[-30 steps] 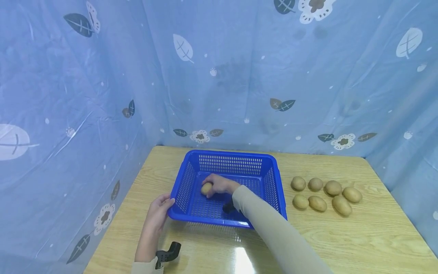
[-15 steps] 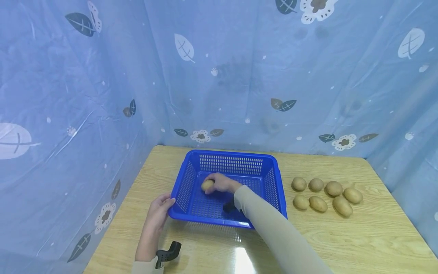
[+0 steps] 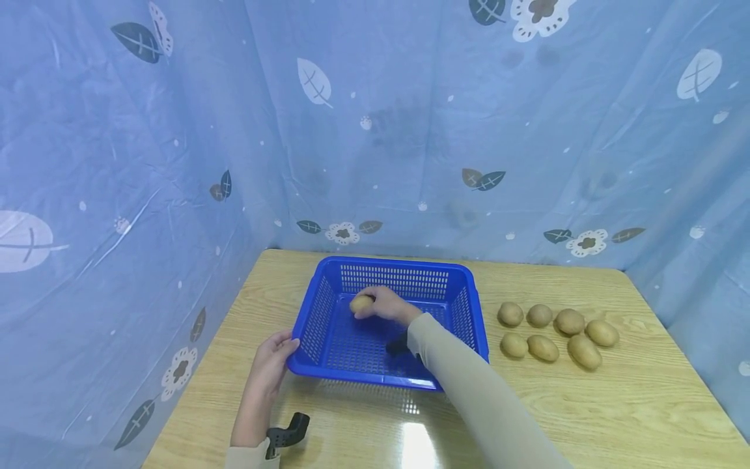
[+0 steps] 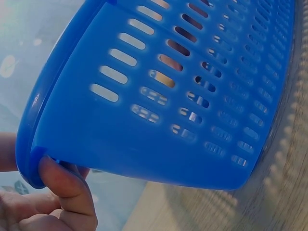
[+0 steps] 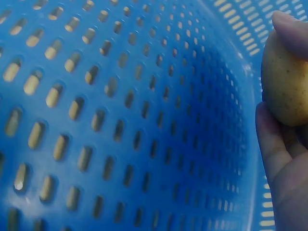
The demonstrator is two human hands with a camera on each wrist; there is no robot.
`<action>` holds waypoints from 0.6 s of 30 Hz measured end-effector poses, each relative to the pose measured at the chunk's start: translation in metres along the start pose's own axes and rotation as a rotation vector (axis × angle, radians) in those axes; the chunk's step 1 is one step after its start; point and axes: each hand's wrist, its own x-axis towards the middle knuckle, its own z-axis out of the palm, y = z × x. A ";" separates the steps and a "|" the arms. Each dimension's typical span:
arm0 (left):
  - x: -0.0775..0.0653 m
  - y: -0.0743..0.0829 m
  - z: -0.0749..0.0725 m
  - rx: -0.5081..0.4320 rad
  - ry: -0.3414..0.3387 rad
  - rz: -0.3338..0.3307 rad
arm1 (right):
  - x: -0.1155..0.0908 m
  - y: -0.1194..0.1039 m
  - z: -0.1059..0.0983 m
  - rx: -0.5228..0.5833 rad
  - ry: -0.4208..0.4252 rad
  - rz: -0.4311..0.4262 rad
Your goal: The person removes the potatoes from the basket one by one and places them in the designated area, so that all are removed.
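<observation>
A blue slotted plastic basket (image 3: pixel 404 263) stands on the wooden table. Its near left corner is pinched by my left hand (image 3: pixel 272 360), with the thumb over the rim in the head view; the left wrist view shows the fingers (image 4: pixel 67 185) at that rim. Inside the basket, my right hand (image 3: pixel 387 306) grips a potato (image 3: pixel 360 303) near the far left part. In the right wrist view the potato (image 5: pixel 284 82) sits between thumb and fingers, with slotted blue plastic behind it. Part of the potato is hidden by the hand.
Several loose potatoes (image 3: pixel 542 348) lie in two rough rows right of the basket. A blue patterned curtain (image 3: pixel 375 130) hangs behind and on both sides of the table (image 3: pixel 650 391). Black wrist mounts (image 3: pixel 290 431) stick out from the forearms.
The right hand has moved away from me and slightly right inside the basket, carrying the potato along. My left hand keeps its place on the rim.
</observation>
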 end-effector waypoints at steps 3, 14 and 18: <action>-0.001 0.000 0.000 0.007 -0.001 -0.001 | -0.002 0.001 -0.005 0.023 0.027 0.005; 0.001 0.001 -0.001 -0.007 -0.008 0.000 | -0.017 -0.002 -0.035 0.098 0.135 0.028; 0.000 0.002 -0.002 -0.016 -0.014 0.000 | -0.024 -0.004 -0.046 0.108 0.150 0.038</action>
